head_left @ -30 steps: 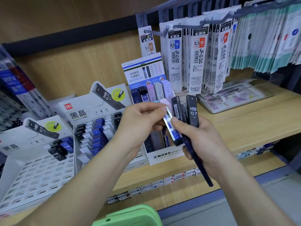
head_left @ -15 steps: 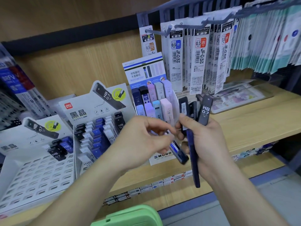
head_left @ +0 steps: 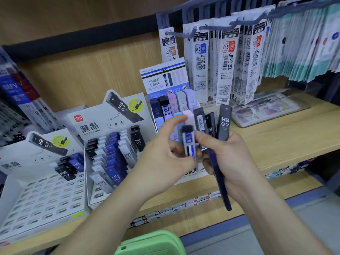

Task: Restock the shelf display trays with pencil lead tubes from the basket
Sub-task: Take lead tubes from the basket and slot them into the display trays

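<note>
The fingers (head_left: pixel 176 120) of the left hand (head_left: pixel 165 162) are pinched narrow round a short blue-and-clear plastic lead tube with a black cap (head_left: pixel 189 144). They hold it upright in the air in front of the wooden shelf (head_left: pixel 276 140), between the two hands. Just beside it, the right hand (head_left: pixel 233 162) is curled round a fan of flat black lead tubes (head_left: pixel 224 124). One face reads HB 0.7 and another shows a barcode. A long navy-blue tube (head_left: pixel 219 181) pokes down out of the bottom of that fist. The right thumb lies close against the blue-and-clear tube; whether it touches, I cannot tell.

This looks to me like the sorting step: one tube singled out of the handful, not yet placed. The next move calls for matching it to a tray. With its clear window, blue band and black cap, it seems closest to a tube in the back row of the white cardboard display of pastel tubes (head_left: pixel 165 83) right behind the hands. It looks less like the stock in the grey cardboard tray of blue, white and black HB 0.7 tubes (head_left: pixel 95 126) to the left. Then it needs sliding upright into a free slot without tipping its neighbours.

Further left, a second grey tray (head_left: pixel 36 199) has mostly bare slots. The rim of a pale green plastic basket (head_left: pixel 150 243) shows below the forearms.
</note>
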### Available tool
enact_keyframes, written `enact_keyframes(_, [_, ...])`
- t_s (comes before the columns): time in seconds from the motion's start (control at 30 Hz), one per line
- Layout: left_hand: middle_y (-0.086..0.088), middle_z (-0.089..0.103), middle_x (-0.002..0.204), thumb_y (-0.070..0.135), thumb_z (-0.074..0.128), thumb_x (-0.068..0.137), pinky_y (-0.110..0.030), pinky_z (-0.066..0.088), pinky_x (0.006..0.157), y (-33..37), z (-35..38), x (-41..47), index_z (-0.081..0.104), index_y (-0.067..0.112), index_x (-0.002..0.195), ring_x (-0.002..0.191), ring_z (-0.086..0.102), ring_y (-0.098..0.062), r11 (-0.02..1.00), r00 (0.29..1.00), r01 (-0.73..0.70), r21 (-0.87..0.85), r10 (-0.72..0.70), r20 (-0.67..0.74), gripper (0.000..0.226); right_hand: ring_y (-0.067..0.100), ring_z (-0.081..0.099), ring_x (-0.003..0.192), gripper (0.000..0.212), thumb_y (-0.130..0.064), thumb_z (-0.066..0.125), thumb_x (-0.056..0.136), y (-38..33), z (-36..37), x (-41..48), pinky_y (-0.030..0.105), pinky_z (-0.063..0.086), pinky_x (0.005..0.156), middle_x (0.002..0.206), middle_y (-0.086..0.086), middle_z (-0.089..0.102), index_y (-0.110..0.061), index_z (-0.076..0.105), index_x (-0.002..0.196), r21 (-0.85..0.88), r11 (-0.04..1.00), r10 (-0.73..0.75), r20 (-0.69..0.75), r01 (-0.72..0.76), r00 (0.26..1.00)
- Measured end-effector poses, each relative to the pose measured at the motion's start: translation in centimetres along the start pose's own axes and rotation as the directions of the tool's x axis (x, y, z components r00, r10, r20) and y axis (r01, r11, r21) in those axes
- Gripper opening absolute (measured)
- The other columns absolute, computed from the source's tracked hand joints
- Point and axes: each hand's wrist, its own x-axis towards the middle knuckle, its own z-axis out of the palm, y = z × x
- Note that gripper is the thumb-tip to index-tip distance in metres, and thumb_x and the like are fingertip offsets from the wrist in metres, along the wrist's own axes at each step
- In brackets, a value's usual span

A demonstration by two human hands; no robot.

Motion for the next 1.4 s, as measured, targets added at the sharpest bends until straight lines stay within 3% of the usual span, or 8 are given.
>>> enact_keyframes(0.13, [0.005,0.062,0.058,0.004,0.067,0.082,-0.031,0.05,0.053,0.2,-0.4,0.9,0.053,0.048,0.111,0.058,0.061,-0.03,0.985,0.991,-0.114,0.132,0.121,-0.049,0.054,0.014,0.049,0.05,0.006,-0.01,0.065,0.09,-0.3,-0.4,0.1,0.021,0.03,0.034,0.072,0.007,0.068,-0.009,0.065,0.084,0.042,0.998,0.042,-0.099,-0.038,0.994])
enact_keyframes(0.23, [-0.005,0.067,0.065,0.012,0.065,0.089,-0.039,0.056,0.076,-0.4,-1.5,2.0,0.059,0.04,0.103,0.074,0.068,-0.029,0.987,0.98,-0.131,0.097,0.144,-0.138,0.032,0.014,0.049,0.054,0.005,-0.01,0.063,0.091,-0.8,-1.6,0.5,0.02,0.03,0.033,0.073,0.005,0.066,-0.01,0.061,0.087,0.12,0.991,0.087,-0.208,-0.062,0.974])
enact_keyframes(0.4, [0.016,0.071,0.09,0.02,0.069,0.087,-0.02,0.051,0.084,-1.6,-1.1,3.3,0.073,0.029,0.101,0.082,0.064,0.0,0.939,0.979,-0.139,0.316,0.178,-0.098,0.017,0.012,0.048,0.052,0.006,-0.009,0.061,0.092,-1.0,-2.3,0.7,0.019,0.029,0.034,0.072,0.004,0.061,-0.01,0.058,0.088,0.17,0.981,0.132,-0.26,-0.089,0.956])
enact_keyframes(0.6, [0.02,0.058,0.07,0.03,0.07,0.085,-0.018,0.046,0.074,-1.9,0.3,3.7,0.073,0.03,0.101,0.071,0.054,-0.001,0.831,0.978,-0.189,0.523,0.209,0.02,0.016,0.012,0.045,0.049,0.009,-0.011,0.061,0.092,-0.8,-2.1,0.8,0.02,0.029,0.034,0.071,0.004,0.059,-0.01,0.057,0.085,0.155,0.983,0.135,-0.234,-0.1,0.963])
enact_keyframes(0.9, [0.001,0.06,0.084,0.031,0.066,0.088,-0.036,0.045,0.079,-2.5,-0.2,4.0,0.073,0.024,0.105,0.09,0.049,-0.019,0.644,0.929,-0.315,0.697,0.361,0.085,0.019,0.01,0.042,0.046,0.012,-0.011,0.062,0.092,-1.0,-2.2,0.6,0.019,0.029,0.034,0.07,0.003,0.059,-0.01,0.059,0.08,0.17,0.978,0.155,-0.208,-0.12,0.966])
enact_keyframes(1.07, [-0.001,0.055,0.094,0.026,0.054,0.095,-0.042,0.048,0.079,-2.5,-0.5,3.9,0.064,0.016,0.119,0.093,0.051,-0.021,0.586,0.941,-0.316,0.746,0.293,0.168,0.027,0.01,0.043,0.046,0.009,-0.012,0.066,0.089,-1.0,-2.0,0.5,0.019,0.029,0.033,0.074,0.004,0.051,-0.009,0.057,0.092,0.167,0.975,0.175,-0.178,-0.146,0.968])
enact_keyframes(1.33, [0.005,0.052,0.096,0.041,0.067,0.084,-0.029,0.039,0.076,-2.8,0.4,4.6,0.064,0.024,0.106,0.099,0.044,-0.017,0.473,0.925,-0.262,0.841,0.372,0.079,0.028,0.01,0.039,0.041,0.01,-0.017,0.07,0.084,-1.5,-1.9,-0.1,0.018,0.026,0.031,0.074,0.005,0.063,-0.009,0.063,0.087,0.136,0.985,0.108,0.014,-0.109,0.994])
enact_keyframes(1.4, [0.006,0.047,0.093,0.041,0.069,0.082,-0.03,0.042,0.077,-2.7,0.3,4.6,0.067,0.024,0.105,0.096,0.046,-0.016,0.531,0.925,-0.241,0.812,0.378,0.027,0.029,0.009,0.038,0.041,0.01,-0.019,0.07,0.082,-1.5,-1.8,-0.2,0.018,0.025,0.031,0.074,0.006,0.065,-0.01,0.067,0.086,0.113,0.989,0.09,0.06,-0.096,0.994])
